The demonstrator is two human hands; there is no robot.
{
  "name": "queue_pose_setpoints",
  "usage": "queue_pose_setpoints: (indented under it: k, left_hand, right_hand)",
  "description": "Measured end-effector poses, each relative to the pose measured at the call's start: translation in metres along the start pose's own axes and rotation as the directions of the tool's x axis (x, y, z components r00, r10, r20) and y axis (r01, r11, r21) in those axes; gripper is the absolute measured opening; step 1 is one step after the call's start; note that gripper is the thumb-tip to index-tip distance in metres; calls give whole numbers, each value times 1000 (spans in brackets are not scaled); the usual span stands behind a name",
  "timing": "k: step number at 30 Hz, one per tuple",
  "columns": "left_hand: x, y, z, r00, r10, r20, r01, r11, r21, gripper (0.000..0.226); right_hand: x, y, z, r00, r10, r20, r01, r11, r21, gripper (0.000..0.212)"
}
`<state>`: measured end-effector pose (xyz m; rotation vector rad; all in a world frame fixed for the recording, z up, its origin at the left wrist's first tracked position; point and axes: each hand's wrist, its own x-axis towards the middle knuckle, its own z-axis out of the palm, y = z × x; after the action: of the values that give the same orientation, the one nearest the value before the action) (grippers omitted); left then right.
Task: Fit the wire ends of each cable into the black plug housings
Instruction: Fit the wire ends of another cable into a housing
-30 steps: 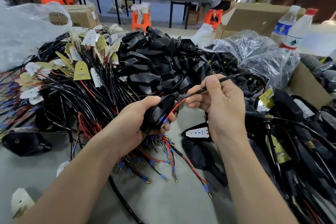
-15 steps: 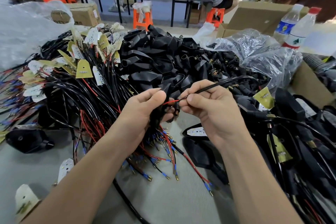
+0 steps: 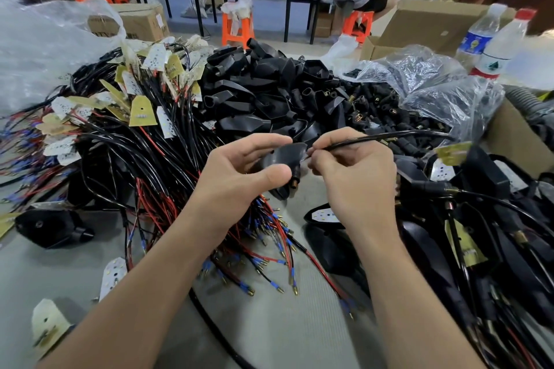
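Left grip [image 3: 239, 172] is curled round one black plug housing [image 3: 280, 159], thumb across its near face. Right grip [image 3: 356, 180] pinches a black cable [image 3: 377, 138] just at the housing's right edge. I cannot see the wire ends behind the fingertips. Housing heap [image 3: 263, 93] lies beyond both grips, cable bundle [image 3: 129, 159] left of the left grip.

Wire ends of the cable [image 3: 374, 138] hidden behind right fingers [image 3: 335, 141], beside the housing [image 3: 280, 156]. Bottles [image 3: 494, 45], upper right, blurred; labels unreadable.
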<state>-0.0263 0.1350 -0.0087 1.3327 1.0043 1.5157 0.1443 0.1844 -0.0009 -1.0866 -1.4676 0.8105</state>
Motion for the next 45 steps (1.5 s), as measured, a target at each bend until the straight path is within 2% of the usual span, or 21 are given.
queue_pose_setpoints:
  k: [1, 4, 7, 9, 11, 14, 17, 20, 22, 24, 26, 29, 31, 33, 34, 36, 39, 42, 45]
  left_hand:
    - [0, 1, 0, 1000, 20, 4, -20, 1000, 16, 42]
    - [-1, 2, 0, 995, 94, -22, -93, 994, 59, 43]
    - [-1, 1, 1, 982, 167, -84, -145, 965, 219, 45]
    - [-3, 0, 2, 974, 202, -101, -157, 928, 338, 44]
    - [-6, -1, 4, 968, 235, -87, -173, 876, 450, 44]
    - [-8, -2, 6, 961, 264, -85, -185, 837, 515, 47]
    - [-6, -2, 6, 977, 197, -80, -148, 901, 407, 50]
    - [-5, 1, 6, 993, 64, -97, -26, 937, 350, 30]
    - [-5, 5, 7, 996, -12, -88, 41, 939, 341, 27]
    - [-4, 11, 7, 985, -165, -51, 173, 952, 252, 37]
    - [-4, 18, 7, 931, -365, -30, 366, 924, 110, 49]
    - [-3, 18, 3, 867, -497, -49, 497, 868, -3, 54]
    - [-3, 16, 2, 845, -535, -33, 531, 844, -75, 54]
    - [-3, 16, 4, 836, -549, -1, 544, 830, -123, 61]
    - [-4, 16, 5, 837, -547, 9, 545, 832, -106, 66]
    - [-3, 12, 9, 839, -541, -64, 541, 841, -7, 72]
    - [0, 4, 13, 872, -431, -232, 469, 872, 141, 58]
    - [1, 4, 10, 932, -288, -222, 315, 944, 99, 13]
    - [2, 5, 3, 955, -231, -187, 246, 968, 58, 20]
  right_hand:
    - [-1, 1, 1, 1000, -9, -13, 9, 1000, -24, 13]
    - [-1, 1, 4, 999, 49, 17, -50, 989, 140, 14]
    - [1, 0, 4, 998, 51, 44, -59, 982, 179, 17]
    - [0, -2, 4, 997, 30, 65, -39, 989, 146, 19]
    - [-2, -4, 4, 992, 30, 126, -48, 988, 146, 18]
    - [-4, -6, 4, 957, 86, 277, -159, 954, 255, 16]
    - [-6, -5, 7, 927, 80, 367, -162, 967, 198, 11]
    - [-7, -5, 9, 931, 19, 365, -76, 987, 144, 17]
    - [-9, -6, 10, 927, 3, 375, -32, 997, 71, 15]
    - [-12, -5, 11, 948, 8, 319, -6, 1000, -7, 12]
    - [-17, -8, 15, 980, -27, 196, 44, 996, -83, 13]
    - [-22, -11, 26, 988, -145, 52, 153, 965, -214, 42]
    - [-21, -11, 27, 990, -131, 51, 139, 958, -251, 57]
    - [-17, -11, 21, 987, -39, 155, 58, 991, -122, 57]
    - [-15, -9, 17, 973, -6, 230, 26, 996, -82, 49]
    - [-11, -6, 11, 958, 5, 287, 40, 988, -151, 27]
    - [-6, -2, 6, 988, 52, 143, -23, 980, -196, 11]
    - [-2, 2, 2, 987, 160, -6, -158, 962, -222, 13]
    - [0, 2, 0, 963, 266, 33, -259, 956, -135, 22]
